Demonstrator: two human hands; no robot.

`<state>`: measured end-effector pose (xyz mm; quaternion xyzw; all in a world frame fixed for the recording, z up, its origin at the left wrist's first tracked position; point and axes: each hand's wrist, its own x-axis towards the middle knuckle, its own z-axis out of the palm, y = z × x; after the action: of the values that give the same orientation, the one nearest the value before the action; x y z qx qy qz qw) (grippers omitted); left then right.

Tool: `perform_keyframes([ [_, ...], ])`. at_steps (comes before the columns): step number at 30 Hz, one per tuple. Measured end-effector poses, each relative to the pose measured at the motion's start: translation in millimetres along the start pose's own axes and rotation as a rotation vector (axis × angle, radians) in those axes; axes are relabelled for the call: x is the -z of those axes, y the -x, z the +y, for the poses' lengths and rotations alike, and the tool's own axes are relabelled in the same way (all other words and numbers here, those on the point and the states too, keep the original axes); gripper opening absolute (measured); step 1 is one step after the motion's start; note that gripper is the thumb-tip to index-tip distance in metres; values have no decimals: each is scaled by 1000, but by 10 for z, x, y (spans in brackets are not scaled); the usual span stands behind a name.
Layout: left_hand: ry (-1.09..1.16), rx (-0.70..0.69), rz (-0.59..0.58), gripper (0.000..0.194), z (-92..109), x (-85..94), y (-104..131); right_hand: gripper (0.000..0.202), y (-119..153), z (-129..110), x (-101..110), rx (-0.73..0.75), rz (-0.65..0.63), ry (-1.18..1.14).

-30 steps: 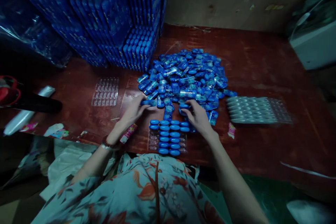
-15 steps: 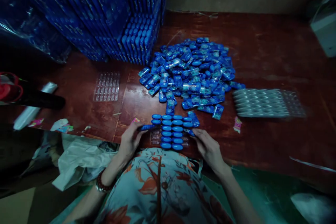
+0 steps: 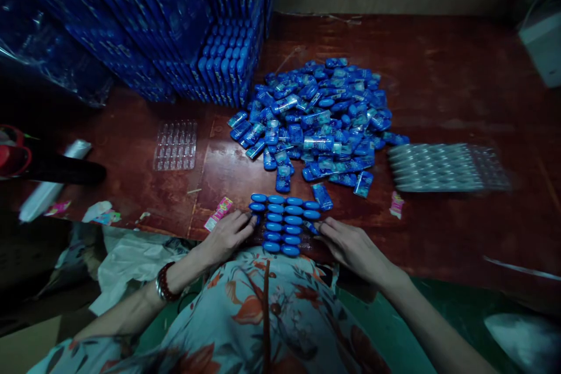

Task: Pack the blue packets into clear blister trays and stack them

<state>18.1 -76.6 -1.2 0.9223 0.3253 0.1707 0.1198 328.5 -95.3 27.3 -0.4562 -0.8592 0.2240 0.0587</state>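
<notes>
In front of my body lies a clear plastic blister tray [image 3: 307, 242], partly filled with upright blue flip-top containers [image 3: 275, 217] whose rounded blue tops face me. Two middle columns run the tray's length, while the outer columns are filled only at the far end. At the tray's left edge, my left hand [image 3: 230, 236] is closed on a small blue container, mostly hidden by the fingers. On the right edge, my right hand [image 3: 346, 239] pinches another blue container [image 3: 311, 227], tilted against the row. A loose container [image 3: 322, 196] lies just beyond the tray.
A heap of blue containers [image 3: 315, 120] covers the table's middle. Tall stacks of filled trays [image 3: 225, 64] stand back left. An unfilled tray [image 3: 175, 145] lies left, and a stack of clear trays [image 3: 433, 168] right. A black bottle with a red cap [image 3: 65, 169] lies far left.
My left hand has moved right with its container, now against the tray's left side. My right hand has brought its container slightly inward. A pink wrapper near my left hand is more exposed.
</notes>
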Motion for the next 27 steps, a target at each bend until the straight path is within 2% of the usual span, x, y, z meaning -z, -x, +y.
perform_keyframes([
  [3, -44, -41, -52, 29, 6, 27, -99, 37, -3, -84, 0, -13, -89, 70],
  [6, -90, -80, -72, 28, -33, 23, -207, 44, -74, -171, 30, -53, -122, 111],
  [10, -141, -58, -39, 28, -137, -7, -292, 31, -218, -208, 85, -130, -112, 142],
  [12, -151, -26, -19, 29, -176, -45, -314, 26, -288, -188, 81, -170, -74, 176],
  [18, -128, 105, 111, 29, -176, -155, -367, 36, -433, -85, -58, -155, 118, 420],
  [21, -79, 161, 193, 24, -206, -64, -430, 30, -407, -70, -95, -114, 230, 503],
  [24, -24, 178, 261, 24, -333, 116, -636, 30, -368, -36, -38, -120, 368, 498],
  [25, -25, 148, 225, 26, -397, 175, -753, 31, -380, -2, 7, -146, 405, 469],
  [27, -62, 21, 24, 27, -538, 261, -1050, 34, -469, 114, 127, -194, 415, 380],
])
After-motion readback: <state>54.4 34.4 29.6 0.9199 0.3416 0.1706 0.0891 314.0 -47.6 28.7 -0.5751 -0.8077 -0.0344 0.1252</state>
